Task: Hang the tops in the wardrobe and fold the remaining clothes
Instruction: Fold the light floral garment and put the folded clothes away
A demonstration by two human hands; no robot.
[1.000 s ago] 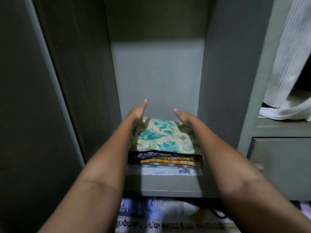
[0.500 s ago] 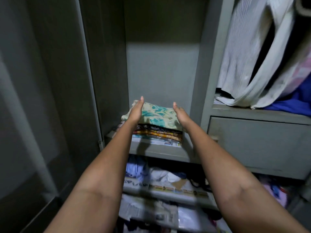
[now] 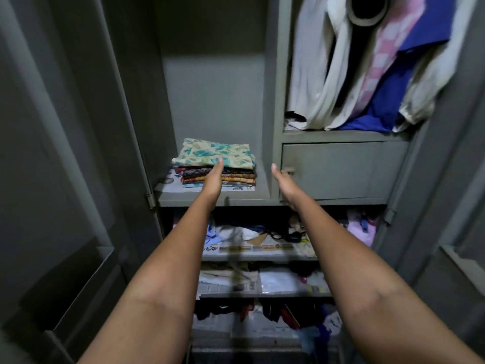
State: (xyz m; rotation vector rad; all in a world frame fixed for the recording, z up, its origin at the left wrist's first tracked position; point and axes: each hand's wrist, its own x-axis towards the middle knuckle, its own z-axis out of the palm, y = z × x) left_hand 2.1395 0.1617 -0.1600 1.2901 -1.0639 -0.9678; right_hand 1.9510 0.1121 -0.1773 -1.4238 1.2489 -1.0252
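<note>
I have both hands out in front of the open grey metal wardrobe (image 3: 217,74). My left hand (image 3: 214,179) is stretched flat, fingers straight, its tips in front of the near edge of the small stack of folded printed clothes (image 3: 216,164); whether it touches the cloth I cannot tell. My right hand (image 3: 284,183) is also released, fingers straight, holding nothing, apart from the stack and just beside the closed grey drawer front (image 3: 333,170).

The stack sits on the grey upper shelf (image 3: 210,198) of the left compartment, on a sheet of newspaper (image 3: 170,183), with a cream and teal leaf-print piece on top and darker patterned folds below. In the right compartment, white, pink-checked and blue garments (image 3: 367,74) hang above the drawer.

As I judge it, the folded pile is placed and the risk lies in leaving it. The top piece overhangs the layers beneath on the left, so a brush from my left fingertips could drag it askew or slide it off. The newspaper under the pile looks slick; a nudge might shift the whole stack toward the shelf lip. My right hand is close to the small drawer handle (image 3: 288,170) and could catch on it. The cluttered lower shelves (image 3: 258,254) would swallow anything that falls.
</note>
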